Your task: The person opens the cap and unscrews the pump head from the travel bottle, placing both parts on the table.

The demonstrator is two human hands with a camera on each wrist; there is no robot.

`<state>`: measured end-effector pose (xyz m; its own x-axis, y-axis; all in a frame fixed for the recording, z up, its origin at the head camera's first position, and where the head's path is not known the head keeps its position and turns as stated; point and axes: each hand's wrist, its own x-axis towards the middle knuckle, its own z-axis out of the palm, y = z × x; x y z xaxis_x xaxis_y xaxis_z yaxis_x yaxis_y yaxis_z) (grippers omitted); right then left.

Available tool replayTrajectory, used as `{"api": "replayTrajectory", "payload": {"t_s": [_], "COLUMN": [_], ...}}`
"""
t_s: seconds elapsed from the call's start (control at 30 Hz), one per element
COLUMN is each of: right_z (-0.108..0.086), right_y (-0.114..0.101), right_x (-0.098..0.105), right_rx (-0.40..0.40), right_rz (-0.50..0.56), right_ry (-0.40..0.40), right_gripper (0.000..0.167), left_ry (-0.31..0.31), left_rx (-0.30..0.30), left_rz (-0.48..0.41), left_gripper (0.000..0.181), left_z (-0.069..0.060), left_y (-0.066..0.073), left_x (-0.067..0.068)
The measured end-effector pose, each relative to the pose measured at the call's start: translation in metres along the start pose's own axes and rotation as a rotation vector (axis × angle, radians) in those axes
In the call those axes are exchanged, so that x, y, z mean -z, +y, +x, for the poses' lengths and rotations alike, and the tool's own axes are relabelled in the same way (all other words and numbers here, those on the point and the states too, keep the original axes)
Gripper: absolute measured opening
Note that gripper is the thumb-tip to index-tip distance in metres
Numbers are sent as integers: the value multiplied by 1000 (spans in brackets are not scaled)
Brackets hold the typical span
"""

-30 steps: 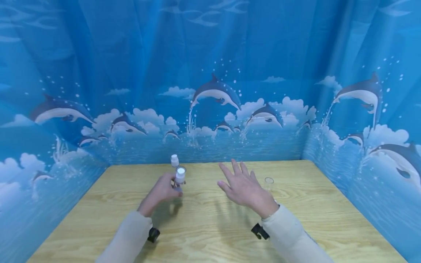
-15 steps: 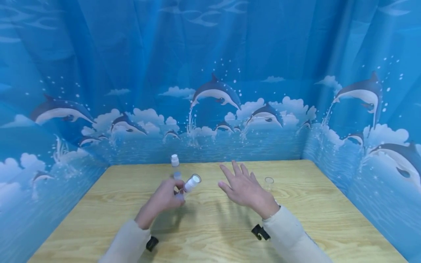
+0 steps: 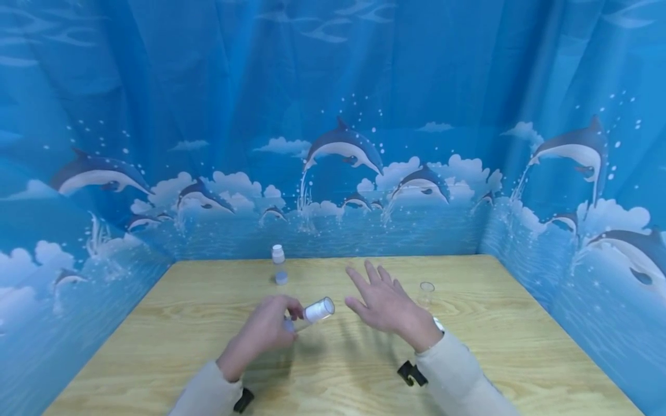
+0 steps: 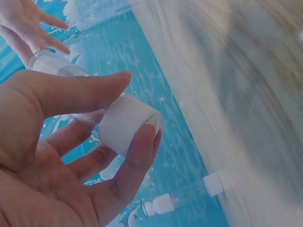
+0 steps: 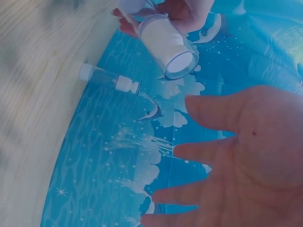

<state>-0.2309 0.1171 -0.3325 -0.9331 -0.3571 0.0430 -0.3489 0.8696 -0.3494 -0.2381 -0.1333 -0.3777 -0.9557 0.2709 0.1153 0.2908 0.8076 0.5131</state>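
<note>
Tilted bottle (image 3: 319, 310) above the surface (image 3: 171, 323), nearer the person than the standing bottle (image 3: 278, 264); left hand (image 3: 267, 323) pinching its white end (image 4: 125, 120) (clearest from left wrist). Right wrist shows its rimmed end (image 5: 182, 64). Right hand (image 3: 387, 306) spread, right of the standing bottle; clear vessel (image 3: 426, 289) farther right.

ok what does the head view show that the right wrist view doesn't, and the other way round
Only the head view: a clear rimmed container by the right hand, both pale sleeves and the back of that hand. Only the right wrist view: that hand's palm. Both: the left hand holding a bottle, a second bottle standing upright, the table and the dolphin curtain.
</note>
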Motion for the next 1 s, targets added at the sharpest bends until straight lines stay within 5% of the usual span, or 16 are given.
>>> {"api": "replayTrajectory", "payload": {"t_s": [0.43, 1.0], "right_z": [-5, -4], "right_y": [-1, 1], "right_x": [-4, -12], "right_rx": [6, 60], "right_rz": [27, 7], "right_ry": [-37, -22], "right_gripper": [66, 65], "left_ry": [-11, -22], "left_rx": [-94, -105], "left_rz": [95, 115], "left_gripper": [51, 55], "left_z": [-9, -14], "left_y": [3, 6], "left_x": [-9, -23]}}
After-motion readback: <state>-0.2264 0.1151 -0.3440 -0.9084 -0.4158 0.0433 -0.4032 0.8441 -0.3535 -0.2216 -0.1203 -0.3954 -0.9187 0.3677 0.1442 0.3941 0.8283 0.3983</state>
